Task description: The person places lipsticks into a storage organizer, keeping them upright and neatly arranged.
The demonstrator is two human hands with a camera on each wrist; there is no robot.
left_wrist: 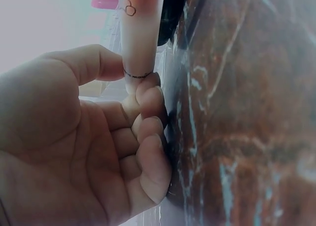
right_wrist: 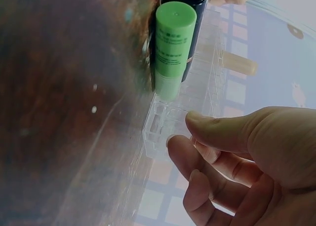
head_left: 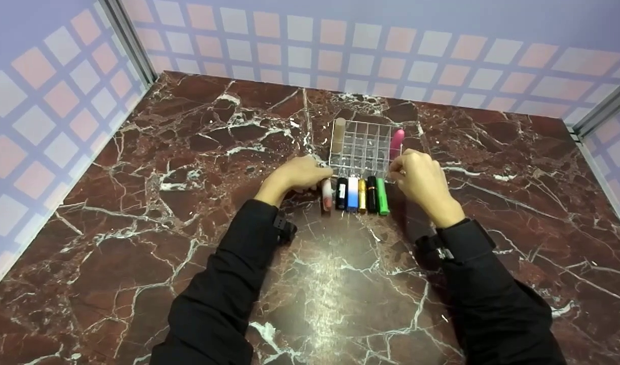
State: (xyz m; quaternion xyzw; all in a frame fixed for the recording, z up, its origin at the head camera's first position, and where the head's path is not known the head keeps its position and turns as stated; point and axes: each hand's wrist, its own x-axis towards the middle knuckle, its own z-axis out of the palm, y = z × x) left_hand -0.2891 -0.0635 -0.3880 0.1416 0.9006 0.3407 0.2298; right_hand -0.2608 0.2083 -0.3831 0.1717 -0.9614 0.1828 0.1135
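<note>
My left hand pinches the end of a white-to-reddish lipstick tube between thumb and fingertips, close over the table. This lipstick is the leftmost of a row in front of a clear compartmented lipstick organizer. My right hand is at the organizer's front right corner, its fingers loosely bent. In the right wrist view its thumb and index fingertip stand apart, with nothing between them. Nearest to it lies a green lipstick, beside a black one.
Between these lie a gold tube, a blue-and-white one and another black one. A tan tube and a pink one stand in the organizer's left and right sides. Tiled panels bound the marbled table.
</note>
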